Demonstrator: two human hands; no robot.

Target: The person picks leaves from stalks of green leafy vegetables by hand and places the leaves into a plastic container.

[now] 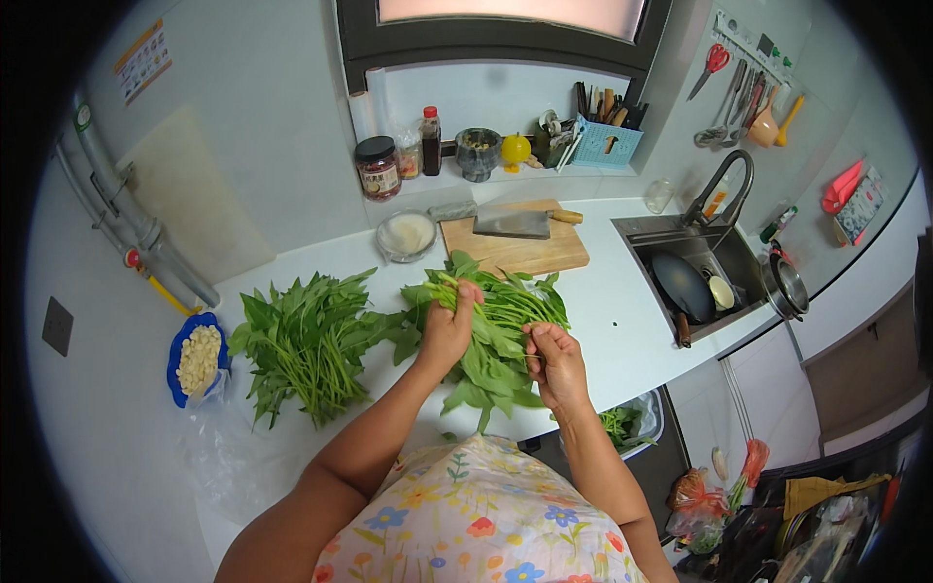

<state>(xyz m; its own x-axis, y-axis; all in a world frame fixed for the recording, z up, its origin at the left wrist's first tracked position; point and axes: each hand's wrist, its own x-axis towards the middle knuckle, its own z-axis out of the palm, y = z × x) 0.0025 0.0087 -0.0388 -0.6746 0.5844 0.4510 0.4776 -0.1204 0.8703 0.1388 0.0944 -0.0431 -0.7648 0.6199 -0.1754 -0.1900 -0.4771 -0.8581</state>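
My left hand (453,321) is closed around a small bunch of green leafy stems (442,286), held over a larger pile of leafy greens (503,342) on the counter. To the right, my right hand (557,361) pinches a thin stem piece between thumb and fingertips, at the pile's right edge. Another heap of leafy greens (310,342) lies to the left, stems towards me. Behind the pile, a cleaver (512,222) with a wooden handle rests flat on a wooden cutting board (503,255).
A glass bowl (407,237) stands left of the board. A blue dish of peeled garlic cloves (198,361) sits far left. The sink (700,331) at right holds a wok (681,286). Below the counter edge, a lined bin (654,415) contains greens. Jars and a mortar (478,154) line the sill.
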